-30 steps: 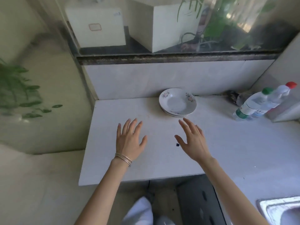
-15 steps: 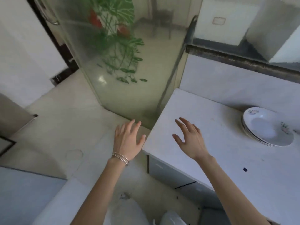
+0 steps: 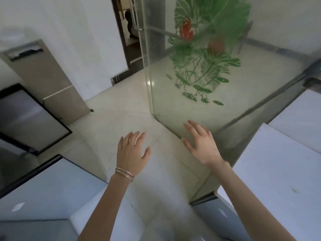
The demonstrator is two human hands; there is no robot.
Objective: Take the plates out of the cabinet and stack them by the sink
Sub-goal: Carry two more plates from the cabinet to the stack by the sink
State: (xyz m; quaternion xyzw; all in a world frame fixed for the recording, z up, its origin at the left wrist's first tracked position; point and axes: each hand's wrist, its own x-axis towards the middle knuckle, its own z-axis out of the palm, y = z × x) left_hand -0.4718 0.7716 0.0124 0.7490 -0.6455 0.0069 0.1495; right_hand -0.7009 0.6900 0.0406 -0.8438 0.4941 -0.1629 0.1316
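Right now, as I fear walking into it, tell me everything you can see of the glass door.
The glass door stands upright on the pale floor, left of the white counter. Its clear pane carries green leaves and red flowers, and a metal bar handle near its left edge. The right hand hovers by its lower corner; contact unclear.

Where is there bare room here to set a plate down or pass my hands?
Bare: the white counter at right, bordered by the glass door, and the pale surface at lower left. Left hand and right hand hang open over free floor. Tightest: right hand beside the glass.
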